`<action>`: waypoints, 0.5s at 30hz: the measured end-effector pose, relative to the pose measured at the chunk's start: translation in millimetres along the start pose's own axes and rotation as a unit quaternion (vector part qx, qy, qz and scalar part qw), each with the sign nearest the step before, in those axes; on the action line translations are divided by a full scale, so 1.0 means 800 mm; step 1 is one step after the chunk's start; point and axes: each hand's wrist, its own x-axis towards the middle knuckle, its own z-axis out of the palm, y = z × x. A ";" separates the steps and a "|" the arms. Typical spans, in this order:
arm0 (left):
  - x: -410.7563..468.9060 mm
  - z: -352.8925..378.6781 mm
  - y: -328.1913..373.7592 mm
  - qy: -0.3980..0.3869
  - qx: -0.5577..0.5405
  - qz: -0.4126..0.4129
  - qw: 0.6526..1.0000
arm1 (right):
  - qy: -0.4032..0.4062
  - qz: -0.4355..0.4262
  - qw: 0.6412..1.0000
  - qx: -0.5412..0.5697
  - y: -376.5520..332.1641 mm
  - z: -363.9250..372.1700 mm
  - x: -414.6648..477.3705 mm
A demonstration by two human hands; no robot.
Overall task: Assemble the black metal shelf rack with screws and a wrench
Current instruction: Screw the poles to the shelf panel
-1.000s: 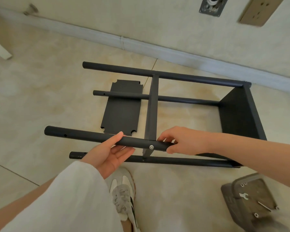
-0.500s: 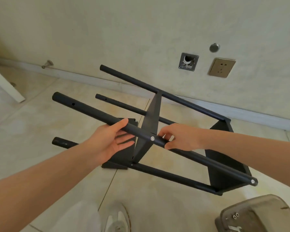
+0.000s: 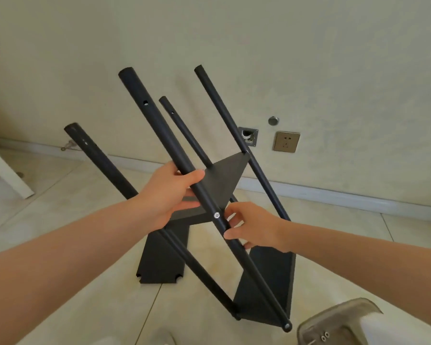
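1. Nearest us, at the bottom right, a grey tray [image 3: 339, 317] holds two small screws [image 3: 324, 336].
2. Our right grip [image 3: 255, 226] pinches the rack's front post [image 3: 157, 115] just below a silver bolt [image 3: 216, 215], with the thumb in front and the fingers behind.
3. Our left grip [image 3: 168, 195] is curled round the same post just above that bolt.
4. The rack [image 3: 224, 180] is tilted, with its lower end down by the floor [image 3: 72, 245] and its four posts pointing up and left. Two shelves join the posts.
5. A loose panel [image 3: 159, 262] lies flat on the floor behind the rack.
6. Farthest off, a socket [image 3: 286, 141] sits on the wall.
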 end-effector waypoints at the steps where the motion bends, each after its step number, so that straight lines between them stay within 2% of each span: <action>1: -0.006 0.004 0.007 -0.004 0.020 0.004 1.000 | 0.004 0.004 1.000 0.020 0.001 0.002 -0.007; 7: -0.043 0.013 0.028 -0.031 0.086 0.005 0.996 | 0.039 0.053 0.989 0.130 0.006 -0.024 -0.052; 11: -0.060 0.006 0.027 -0.022 0.149 0.010 0.988 | 0.135 0.071 0.972 0.181 0.013 -0.066 -0.064; 15: -0.068 -0.010 0.031 -0.057 0.214 0.012 0.975 | 0.249 0.114 0.942 0.193 0.033 -0.091 -0.058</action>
